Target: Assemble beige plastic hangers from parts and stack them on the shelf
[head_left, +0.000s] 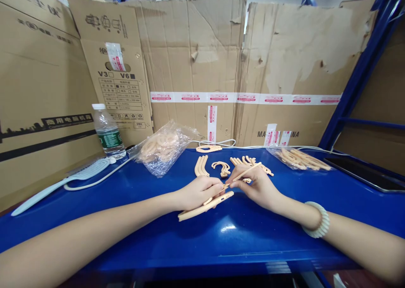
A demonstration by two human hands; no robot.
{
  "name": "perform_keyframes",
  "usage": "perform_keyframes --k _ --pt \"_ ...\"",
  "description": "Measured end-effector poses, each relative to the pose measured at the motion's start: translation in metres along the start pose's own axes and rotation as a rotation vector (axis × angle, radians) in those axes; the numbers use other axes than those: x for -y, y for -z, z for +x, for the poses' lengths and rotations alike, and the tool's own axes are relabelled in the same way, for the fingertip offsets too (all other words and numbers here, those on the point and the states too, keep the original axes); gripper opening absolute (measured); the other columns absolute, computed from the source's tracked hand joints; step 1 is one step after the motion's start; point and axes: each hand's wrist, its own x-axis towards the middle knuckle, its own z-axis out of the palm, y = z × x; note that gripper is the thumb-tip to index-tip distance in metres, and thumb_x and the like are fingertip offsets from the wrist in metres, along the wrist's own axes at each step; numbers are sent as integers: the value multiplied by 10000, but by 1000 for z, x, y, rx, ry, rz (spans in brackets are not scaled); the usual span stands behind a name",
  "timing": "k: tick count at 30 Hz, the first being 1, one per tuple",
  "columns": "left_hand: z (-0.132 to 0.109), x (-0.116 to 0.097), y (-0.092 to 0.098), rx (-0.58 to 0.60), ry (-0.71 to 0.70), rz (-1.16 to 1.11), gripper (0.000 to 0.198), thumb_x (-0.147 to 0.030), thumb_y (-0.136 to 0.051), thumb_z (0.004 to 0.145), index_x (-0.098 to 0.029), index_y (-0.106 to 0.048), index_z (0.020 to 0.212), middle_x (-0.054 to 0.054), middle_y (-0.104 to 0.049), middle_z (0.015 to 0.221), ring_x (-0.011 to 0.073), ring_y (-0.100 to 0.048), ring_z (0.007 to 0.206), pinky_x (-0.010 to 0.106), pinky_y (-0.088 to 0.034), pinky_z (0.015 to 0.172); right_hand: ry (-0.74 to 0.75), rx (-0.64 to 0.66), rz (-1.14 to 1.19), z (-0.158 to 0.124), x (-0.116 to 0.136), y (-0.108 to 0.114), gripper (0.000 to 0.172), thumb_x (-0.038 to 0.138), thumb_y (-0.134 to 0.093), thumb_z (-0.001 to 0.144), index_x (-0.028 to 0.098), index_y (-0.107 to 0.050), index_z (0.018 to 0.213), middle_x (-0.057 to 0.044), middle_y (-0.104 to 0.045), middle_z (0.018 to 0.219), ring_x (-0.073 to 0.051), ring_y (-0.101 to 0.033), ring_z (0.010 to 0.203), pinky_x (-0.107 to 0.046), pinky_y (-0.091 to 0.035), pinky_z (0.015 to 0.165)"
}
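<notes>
My left hand (pixel 198 193) is closed around a curved peach plastic piece (pixel 202 210) that rests low over the blue table (pixel 142 229). My right hand (pixel 256 187) pinches a thin peach plastic strip (pixel 248 172), whose lower end meets the piece in my left hand. Both hands are close together at the table's middle. Just beyond them lie loose peach curved parts (pixel 202 165), a small arched part (pixel 221 166) and a heap of strips (pixel 253 162). A white bead bracelet (pixel 316 220) is on my right wrist.
A clear bag of peach parts (pixel 161 146) lies at back left, another bag of strips (pixel 300 158) at back right. A water bottle (pixel 107 132) and a white comb-like tool (pixel 63 180) are on the left. Cardboard boxes (pixel 196 68) wall the back. A dark tablet (pixel 363 172) lies far right.
</notes>
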Motion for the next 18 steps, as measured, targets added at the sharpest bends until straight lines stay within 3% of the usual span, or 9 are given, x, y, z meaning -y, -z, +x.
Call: perform_keyframes --k 5,11,14,16,18 --pt "-1 -4 1 -40 -81 180 376 -430 -362 926 -179 -493 679 -4 -579 605 123 -525 513 233 -412 548 221 14 -139 0 1 2 239 179 -466 931 191 -667 803 -69 -676 761 -175 -616 721 -314 -492 655" --pt "3 6 1 29 47 -133 445 -576 -407 893 -173 -499 730 -17 -553 569 97 -500 420 202 -375 427 358 74 -198 0 0 12 242 151 -445 934 202 -671 864 -73 -668 838 -181 -605 780 -331 -482 703" --pt "7 10 3 21 63 -314 445 -586 -512 843 -149 -536 765 3 -579 553 101 -515 407 199 -382 410 240 -41 -165 9 -2 30 197 169 -477 920 202 -666 878 -65 -682 854 -183 -624 818 -339 -500 750" --pt "10 11 5 2 68 -478 390 -521 -591 816 -132 -563 815 45 -633 593 128 -571 446 211 -425 439 57 -119 -172 16 -9 49 133 221 -535 889 186 -654 841 -75 -684 881 -199 -637 838 -346 -517 744" --pt "12 11 7 -51 75 -629 305 -422 -624 812 -122 -578 840 91 -678 656 153 -621 510 223 -472 500 -190 -115 -177 22 -22 71 112 231 -563 853 164 -640 900 -90 -676 912 -209 -646 813 -340 -534 696"
